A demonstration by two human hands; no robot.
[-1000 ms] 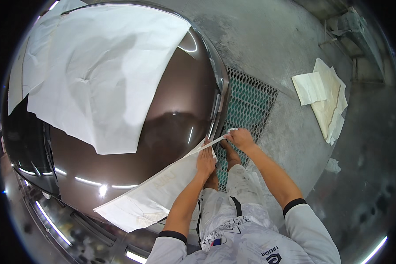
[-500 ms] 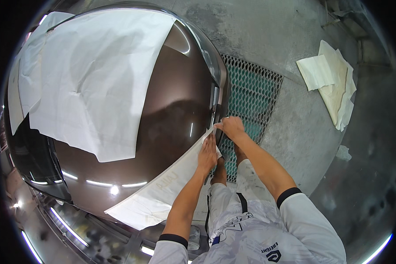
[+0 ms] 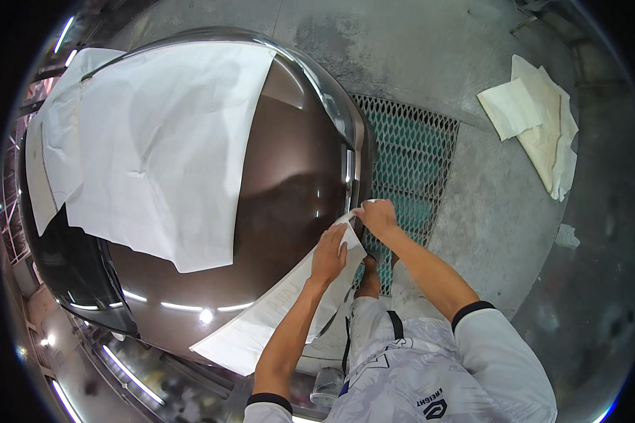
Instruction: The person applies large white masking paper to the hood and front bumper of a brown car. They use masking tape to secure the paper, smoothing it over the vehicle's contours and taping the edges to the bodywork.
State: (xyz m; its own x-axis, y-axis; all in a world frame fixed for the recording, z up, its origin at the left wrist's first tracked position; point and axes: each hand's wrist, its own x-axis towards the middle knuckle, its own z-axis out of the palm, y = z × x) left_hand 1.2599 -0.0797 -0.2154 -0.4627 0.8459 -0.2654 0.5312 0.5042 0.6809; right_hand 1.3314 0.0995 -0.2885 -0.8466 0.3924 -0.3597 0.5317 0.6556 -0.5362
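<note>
Two hands are working closer than a second ago: the left hand (image 3: pixel 328 256) is lying flat on the white sheet (image 3: pixel 250 331) along the car's (image 3: pixel 289 162) near right edge; the right hand (image 3: pixel 379 218) is curling by its far corner, hold unclear, seemingly securing it.

Cool, fairly even light fills the middle of the view, long lamps (image 3: pixel 63 34) glow near the left rim, and the glossy brown bodywork (image 3: pixel 289 148) throws back hard white streaks (image 3: pixel 182 307) and a round burst of glare (image 3: pixel 206 316). The large white sheet (image 3: pixel 162 141) looks bright yet keeps its soft grey shading, while a dark, smudgy reflection dulls part of the bodywork and the grey surface (image 3: pixel 607 247) at far right turns dim and soft. The fisheye lens curves straight edges toward its black surround, leaving the center reasonably crisp.
</note>
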